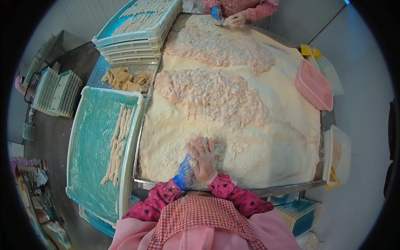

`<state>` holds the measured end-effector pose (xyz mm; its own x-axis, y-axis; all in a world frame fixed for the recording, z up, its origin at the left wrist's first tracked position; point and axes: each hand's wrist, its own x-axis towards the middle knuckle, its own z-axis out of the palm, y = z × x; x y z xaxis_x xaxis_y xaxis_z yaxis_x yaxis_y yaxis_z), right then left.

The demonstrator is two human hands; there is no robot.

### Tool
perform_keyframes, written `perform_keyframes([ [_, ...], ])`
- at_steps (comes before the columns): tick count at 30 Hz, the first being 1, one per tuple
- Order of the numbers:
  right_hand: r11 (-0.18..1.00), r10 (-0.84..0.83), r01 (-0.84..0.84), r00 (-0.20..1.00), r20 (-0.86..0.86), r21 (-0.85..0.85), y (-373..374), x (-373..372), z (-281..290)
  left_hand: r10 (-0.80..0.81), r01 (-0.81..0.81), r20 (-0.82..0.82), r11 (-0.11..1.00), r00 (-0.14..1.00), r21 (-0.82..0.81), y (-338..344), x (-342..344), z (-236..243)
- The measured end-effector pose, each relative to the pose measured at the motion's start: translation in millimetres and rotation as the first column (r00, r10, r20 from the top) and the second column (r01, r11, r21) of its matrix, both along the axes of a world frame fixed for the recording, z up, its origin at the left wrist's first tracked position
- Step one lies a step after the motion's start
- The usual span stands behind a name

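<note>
At the front of a steel-edged table covered in pale flour (pixel 275 158), my right hand (pixel 202 158), in a clear glove, lies over my left hand (pixel 185 171), in a blue glove. The right fingers are stretched out and slightly blurred; the left fingers are mostly hidden beneath. Whatever is between the palms is too small to make out. Just beyond them lies a lumpy mound of floured, pinkish pieces (pixel 212 96). To my left, a white-rimmed tray (pixel 73 141) with teal lining holds several long, floured strips (pixel 118 143) along its right side.
A co-worker's gloved hands (pixel 237 18) work at the far edge near a second mound (pixel 216 48). Stacked trays (pixel 129 46) stand back left, beside crumpled tan cloths (pixel 125 79). A pink basket (pixel 312 83) and a clear container (pixel 337 154) sit at the right edge. Racks (pixel 56 91) stand further left.
</note>
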<state>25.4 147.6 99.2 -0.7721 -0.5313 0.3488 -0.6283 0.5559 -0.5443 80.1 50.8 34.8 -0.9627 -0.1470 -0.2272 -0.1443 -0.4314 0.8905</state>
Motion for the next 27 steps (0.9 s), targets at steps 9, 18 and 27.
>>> perform_keyframes([
  [9, 0.999, 0.008, -0.002, 0.992, 0.126, -0.047, 10, -9, -5, 0.106, -0.118, 0.068, 0.59, 0.992, 0.799, -39, 16, 13],
  [18, 0.968, 0.248, -0.248, 0.945, 0.215, -0.025, 41, -9, -35, 0.651, -0.565, -0.057, 0.695, 0.757, 0.444, -187, 13, 89],
  [27, 0.966, -0.253, 0.242, 0.957, 0.145, 0.09, 49, -49, -42, 0.484, -0.288, 0.242, 0.779, 0.841, -0.557, -334, 88, 22],
])
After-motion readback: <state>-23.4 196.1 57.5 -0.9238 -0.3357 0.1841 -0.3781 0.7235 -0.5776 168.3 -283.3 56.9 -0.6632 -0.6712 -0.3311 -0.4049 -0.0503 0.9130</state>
